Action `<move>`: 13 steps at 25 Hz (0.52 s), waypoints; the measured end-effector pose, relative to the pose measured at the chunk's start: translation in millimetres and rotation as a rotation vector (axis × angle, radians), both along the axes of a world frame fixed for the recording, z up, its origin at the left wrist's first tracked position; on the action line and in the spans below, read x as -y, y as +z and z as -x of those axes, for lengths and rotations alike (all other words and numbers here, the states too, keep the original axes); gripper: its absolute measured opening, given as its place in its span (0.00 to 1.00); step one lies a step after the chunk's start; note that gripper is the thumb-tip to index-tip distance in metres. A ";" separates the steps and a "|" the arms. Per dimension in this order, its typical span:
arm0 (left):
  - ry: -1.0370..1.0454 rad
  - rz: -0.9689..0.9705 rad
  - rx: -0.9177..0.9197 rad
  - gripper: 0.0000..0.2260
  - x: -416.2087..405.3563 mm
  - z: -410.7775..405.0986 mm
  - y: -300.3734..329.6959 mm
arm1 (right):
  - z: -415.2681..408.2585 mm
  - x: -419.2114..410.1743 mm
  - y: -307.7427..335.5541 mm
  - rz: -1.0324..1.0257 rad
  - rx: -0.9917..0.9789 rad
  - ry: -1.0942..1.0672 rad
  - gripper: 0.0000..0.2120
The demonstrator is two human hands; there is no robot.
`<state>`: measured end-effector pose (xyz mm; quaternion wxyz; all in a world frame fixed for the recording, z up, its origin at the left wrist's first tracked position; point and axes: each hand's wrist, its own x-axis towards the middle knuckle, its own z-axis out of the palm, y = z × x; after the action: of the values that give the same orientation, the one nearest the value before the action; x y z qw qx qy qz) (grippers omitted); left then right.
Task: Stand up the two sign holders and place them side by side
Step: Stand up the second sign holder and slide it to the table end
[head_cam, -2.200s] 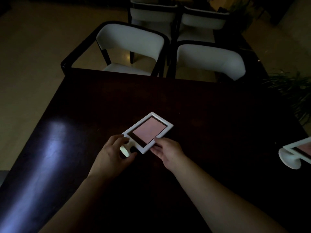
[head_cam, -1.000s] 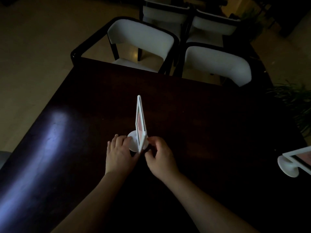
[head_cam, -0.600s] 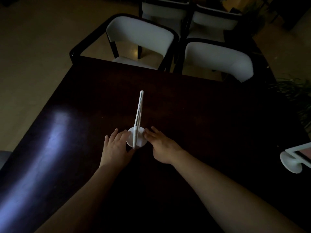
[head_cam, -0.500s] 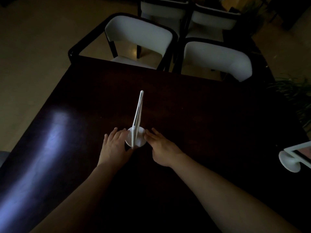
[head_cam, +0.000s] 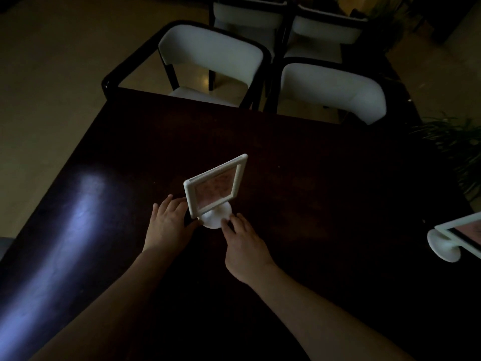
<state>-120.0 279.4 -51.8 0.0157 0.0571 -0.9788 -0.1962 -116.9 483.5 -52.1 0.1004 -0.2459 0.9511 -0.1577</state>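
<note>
A white sign holder (head_cam: 215,187) with a pink card stands upright on its round base in the middle of the dark table (head_cam: 325,178), its face turned toward me. My left hand (head_cam: 169,225) rests at the base's left side, fingers behind the frame's lower corner. My right hand (head_cam: 243,246) touches the base's right rim with its fingertips. A second white sign holder (head_cam: 453,239) lies on its side at the right edge of the view, its frame cut off.
Two white chairs with black frames, one on the left (head_cam: 208,56) and one on the right (head_cam: 330,89), are pushed up to the table's far edge, with more behind. A green plant (head_cam: 458,144) stands at the right. A patch of light reflects on the table's left side.
The standing holder has been turned on its base: earlier its frame was edge-on to me, now its pink face is toward me. Both hands stayed at the base.
</note>
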 end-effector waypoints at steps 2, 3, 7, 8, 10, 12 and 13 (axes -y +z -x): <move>0.028 0.015 0.013 0.27 0.6 1.8 -0.3 | -4.8 4.4 1.2 -0.005 0.016 -0.013 0.33; 0.039 0.021 0.016 0.26 0.5 2.6 0.0 | -6.9 6.4 1.9 -0.009 0.019 -0.017 0.33; 0.067 0.024 -0.005 0.22 0.7 -2.3 4.1 | -12.3 7.2 5.4 0.018 0.016 -0.047 0.31; 0.069 0.020 -0.017 0.21 1.7 -6.6 5.6 | -12.9 5.5 5.9 0.040 0.018 -0.072 0.30; 0.041 0.022 -0.050 0.19 3.7 -18.2 7.3 | -14.2 1.7 5.8 0.079 0.021 -0.122 0.28; -0.036 0.031 -0.062 0.20 3.2 -30.7 7.4 | -17.8 1.1 4.9 0.101 0.025 -0.127 0.28; -0.079 0.037 -0.048 0.22 1.6 -35.6 7.0 | -20.3 2.4 4.6 0.107 0.023 -0.121 0.29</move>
<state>-84.4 277.8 -44.8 0.0326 0.0132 -0.9831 -0.1799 -96.7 481.1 -47.5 0.0883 -0.1913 0.9532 -0.2169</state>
